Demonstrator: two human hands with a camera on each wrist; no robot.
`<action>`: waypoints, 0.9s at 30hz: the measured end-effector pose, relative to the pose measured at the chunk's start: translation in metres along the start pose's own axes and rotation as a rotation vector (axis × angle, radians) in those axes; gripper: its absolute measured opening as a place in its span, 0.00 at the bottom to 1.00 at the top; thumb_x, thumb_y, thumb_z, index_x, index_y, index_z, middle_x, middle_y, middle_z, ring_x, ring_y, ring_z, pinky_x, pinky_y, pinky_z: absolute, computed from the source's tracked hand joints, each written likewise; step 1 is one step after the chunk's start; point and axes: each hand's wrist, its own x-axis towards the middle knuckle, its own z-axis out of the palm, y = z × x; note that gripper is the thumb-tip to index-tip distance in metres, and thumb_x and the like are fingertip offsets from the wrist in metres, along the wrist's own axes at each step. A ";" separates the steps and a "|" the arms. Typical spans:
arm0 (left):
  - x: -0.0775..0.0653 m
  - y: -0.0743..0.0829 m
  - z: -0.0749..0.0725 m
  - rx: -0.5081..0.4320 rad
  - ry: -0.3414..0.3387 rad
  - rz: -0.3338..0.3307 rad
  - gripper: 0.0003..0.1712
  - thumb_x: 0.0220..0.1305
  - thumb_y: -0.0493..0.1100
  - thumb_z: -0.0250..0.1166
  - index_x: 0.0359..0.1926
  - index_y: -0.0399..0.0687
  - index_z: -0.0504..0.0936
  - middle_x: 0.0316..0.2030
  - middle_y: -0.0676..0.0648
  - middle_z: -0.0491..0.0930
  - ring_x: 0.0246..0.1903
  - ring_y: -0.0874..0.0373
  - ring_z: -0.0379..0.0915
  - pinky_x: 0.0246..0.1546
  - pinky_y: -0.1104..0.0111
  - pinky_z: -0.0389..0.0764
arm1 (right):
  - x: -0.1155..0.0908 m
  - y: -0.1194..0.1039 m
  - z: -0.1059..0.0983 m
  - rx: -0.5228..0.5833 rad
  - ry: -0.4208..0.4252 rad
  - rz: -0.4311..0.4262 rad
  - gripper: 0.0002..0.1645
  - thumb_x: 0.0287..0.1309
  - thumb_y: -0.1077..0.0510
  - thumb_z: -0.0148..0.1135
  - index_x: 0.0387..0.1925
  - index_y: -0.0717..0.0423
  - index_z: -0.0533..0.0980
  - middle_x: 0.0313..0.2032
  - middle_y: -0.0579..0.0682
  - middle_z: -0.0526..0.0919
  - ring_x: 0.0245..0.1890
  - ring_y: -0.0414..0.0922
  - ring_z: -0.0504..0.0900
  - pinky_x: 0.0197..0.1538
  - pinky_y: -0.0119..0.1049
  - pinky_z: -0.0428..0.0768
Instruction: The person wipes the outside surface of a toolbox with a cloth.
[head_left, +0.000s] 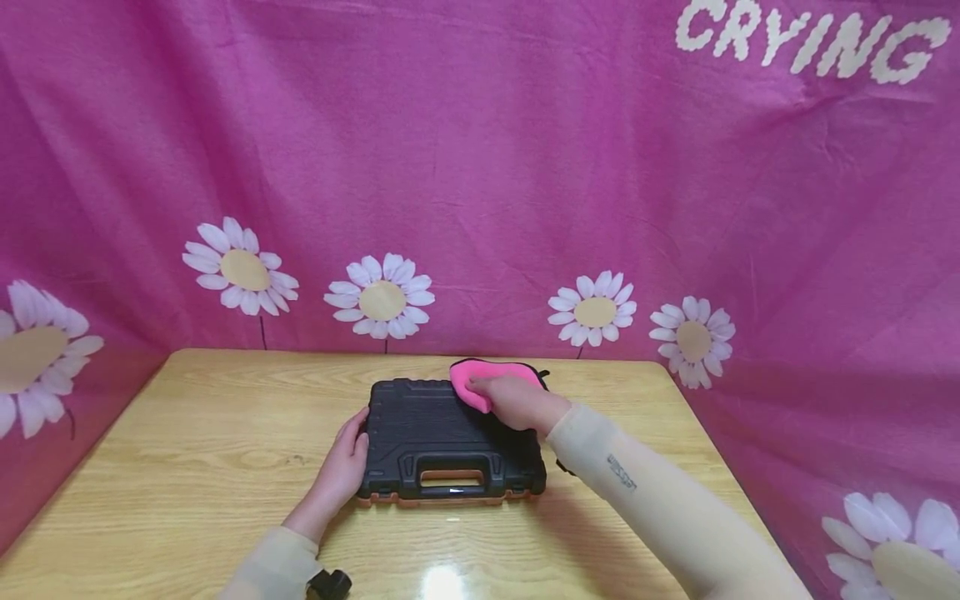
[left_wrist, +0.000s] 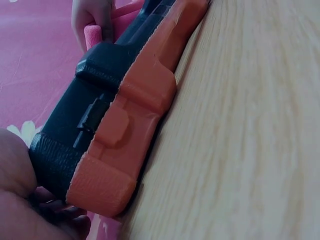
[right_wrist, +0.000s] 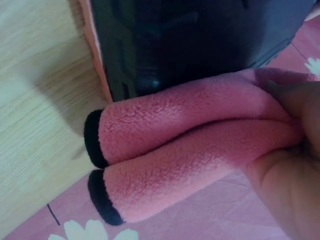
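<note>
A black plastic carrying case (head_left: pixel 420 425) with an orange lower half lies flat on the table, its handle toward me. My left hand (head_left: pixel 347 454) rests against the case's left side; in the left wrist view its fingers lie beside the case's corner, partly in shadow. My right hand (head_left: pixel 513 400) grips a folded pink cloth (right_wrist: pixel 165 125) with black edging on the lid's far right part. In the right wrist view the cloth's folds stick out past the thumb and over the case's edge. The right fingertips are hidden by the cloth.
The wood-grain table (head_left: pixel 225 467) extends around the case on all sides. A pink curtain (head_left: pixel 480 167) printed with white daisies hangs behind the table and along both sides. Light reflects off the table near its front.
</note>
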 end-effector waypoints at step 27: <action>0.000 0.004 0.002 -0.004 -0.003 -0.037 0.28 0.81 0.34 0.41 0.77 0.29 0.56 0.74 0.24 0.56 0.75 0.28 0.51 0.76 0.40 0.54 | -0.103 0.014 0.035 -0.779 0.012 -0.521 0.33 0.69 0.74 0.53 0.73 0.56 0.69 0.72 0.51 0.74 0.72 0.48 0.73 0.70 0.40 0.76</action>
